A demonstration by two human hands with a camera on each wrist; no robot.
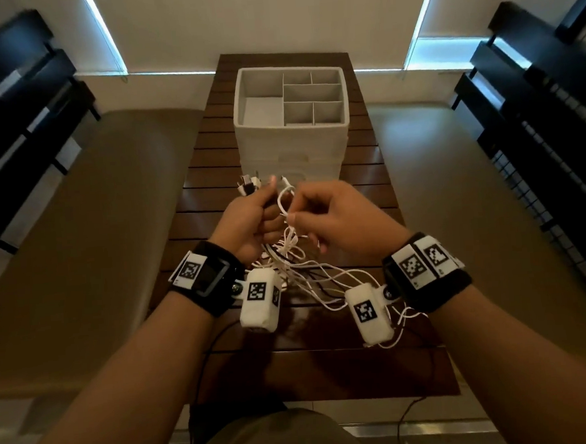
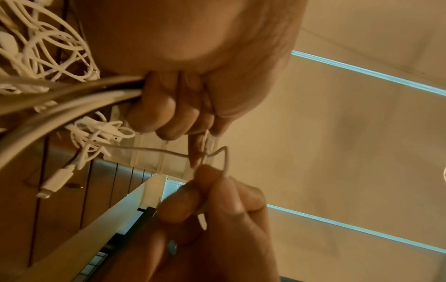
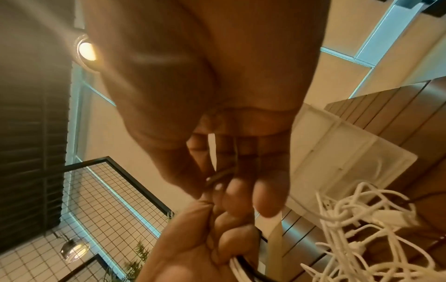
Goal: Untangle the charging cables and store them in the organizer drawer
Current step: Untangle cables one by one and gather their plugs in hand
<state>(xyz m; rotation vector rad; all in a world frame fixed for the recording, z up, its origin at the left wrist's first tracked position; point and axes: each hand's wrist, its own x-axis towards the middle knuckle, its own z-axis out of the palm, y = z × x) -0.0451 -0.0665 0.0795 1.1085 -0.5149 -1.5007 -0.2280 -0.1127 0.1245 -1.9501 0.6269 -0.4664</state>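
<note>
My left hand (image 1: 262, 211) grips a bundle of white and black charging cables (image 1: 291, 252), with several plugs (image 1: 247, 185) sticking out above its fist. In the left wrist view its fingers (image 2: 154, 106) curl round thick cable strands (image 2: 72, 99). My right hand (image 1: 301, 218) pinches one thin white cable loop (image 1: 283, 200) between thumb and fingers just right of the left hand; the same strand (image 2: 225, 158) shows there. The rest of the tangle (image 3: 357, 219) hangs down over the table. The white organizer (image 1: 292, 129), top drawer divided into empty compartments, stands beyond the hands.
A dark slatted wooden table (image 1: 212, 151) carries the organizer. A loose plug (image 2: 54, 183) dangles near the tabletop. Beige benches (image 1: 89, 217) flank the table, with dark shelves (image 1: 20, 101) and a wire grid rack (image 1: 556, 178) at the sides.
</note>
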